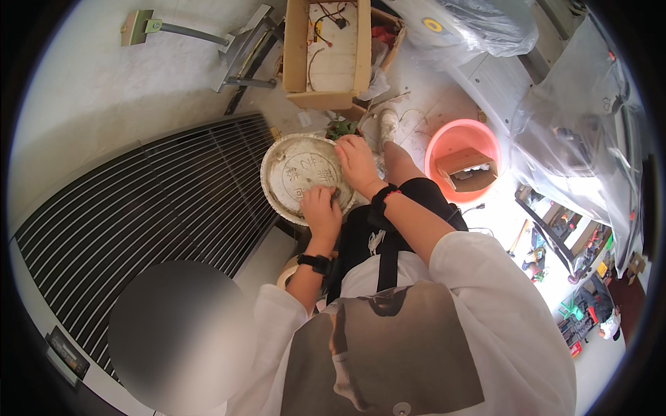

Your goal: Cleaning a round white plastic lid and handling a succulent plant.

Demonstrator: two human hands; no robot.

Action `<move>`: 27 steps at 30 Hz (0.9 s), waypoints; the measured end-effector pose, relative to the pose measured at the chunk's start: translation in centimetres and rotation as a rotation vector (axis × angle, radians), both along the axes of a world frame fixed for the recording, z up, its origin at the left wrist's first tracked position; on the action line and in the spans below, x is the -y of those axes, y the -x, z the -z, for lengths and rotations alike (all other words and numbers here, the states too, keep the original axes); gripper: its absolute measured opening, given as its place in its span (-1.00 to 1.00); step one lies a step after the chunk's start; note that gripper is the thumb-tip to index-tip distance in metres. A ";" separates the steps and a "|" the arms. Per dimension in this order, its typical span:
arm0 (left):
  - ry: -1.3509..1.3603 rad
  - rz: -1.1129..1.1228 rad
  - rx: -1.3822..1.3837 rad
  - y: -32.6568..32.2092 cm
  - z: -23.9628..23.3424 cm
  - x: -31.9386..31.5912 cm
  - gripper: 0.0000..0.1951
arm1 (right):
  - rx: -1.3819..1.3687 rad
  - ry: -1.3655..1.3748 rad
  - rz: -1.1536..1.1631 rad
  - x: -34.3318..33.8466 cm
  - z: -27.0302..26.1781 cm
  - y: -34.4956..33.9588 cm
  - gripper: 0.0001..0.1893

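A round, pale, dirty basin or tray (291, 171) with a scalloped rim and raised characters on its inner face is tilted in front of my lap. My right hand (357, 161) grips its rim at the upper right, beside a green potted plant (342, 128). My left hand (320, 207) lies over the lower part of the face, its fingers curled around a small dark thing (335, 195) that is mostly hidden; what it is I cannot tell.
Black slatted panels (156, 192) lean at the left. An open cardboard box (295, 52) with wires stands ahead. At the right are a pink plastic tub (428, 156) holding a carton, plastic-sheeted equipment (562, 135) and scattered tools. Another person (606, 309) is far off at lower right.
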State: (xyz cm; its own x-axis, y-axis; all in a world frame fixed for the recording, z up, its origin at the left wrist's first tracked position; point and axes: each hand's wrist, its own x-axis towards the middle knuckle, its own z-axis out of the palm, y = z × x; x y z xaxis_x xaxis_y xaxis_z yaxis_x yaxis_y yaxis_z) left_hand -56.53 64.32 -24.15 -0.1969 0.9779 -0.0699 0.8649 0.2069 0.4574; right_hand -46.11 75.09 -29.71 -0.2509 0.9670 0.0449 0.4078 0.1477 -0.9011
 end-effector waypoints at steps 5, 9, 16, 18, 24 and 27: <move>0.015 0.013 -0.004 -0.4 -0.2 -0.6 -0.79 | -0.006 -0.005 0.017 -0.1 -0.1 0.1 -0.81; -0.022 -0.072 -0.021 -0.7 0.4 -3.8 -0.80 | 0.019 0.046 -0.013 0.2 -0.4 -0.2 -0.81; -0.127 -0.266 -0.026 -0.4 0.6 -6.2 -0.85 | -0.001 0.022 -0.013 0.0 -0.4 0.3 -0.81; -0.147 -0.240 -0.019 -0.4 0.7 -6.3 -0.85 | -0.008 0.005 -0.015 0.1 -0.2 0.0 -0.81; -0.019 -0.047 0.001 -1.9 0.1 -1.4 -0.81 | -0.009 0.002 -0.013 0.0 0.3 -0.4 -0.81; -0.001 -0.095 0.030 -2.3 -0.3 -1.1 -0.81 | 0.006 0.038 -0.022 0.2 0.1 -0.3 -0.80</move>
State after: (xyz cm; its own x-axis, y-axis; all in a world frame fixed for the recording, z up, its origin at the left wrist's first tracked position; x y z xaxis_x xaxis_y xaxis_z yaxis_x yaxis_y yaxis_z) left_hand -54.21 65.38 -23.86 -0.2871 0.9549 -0.0764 0.8270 0.2873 0.4832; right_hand -45.79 74.92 -29.77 -0.2724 0.9622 0.0064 0.4101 0.1221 -0.9039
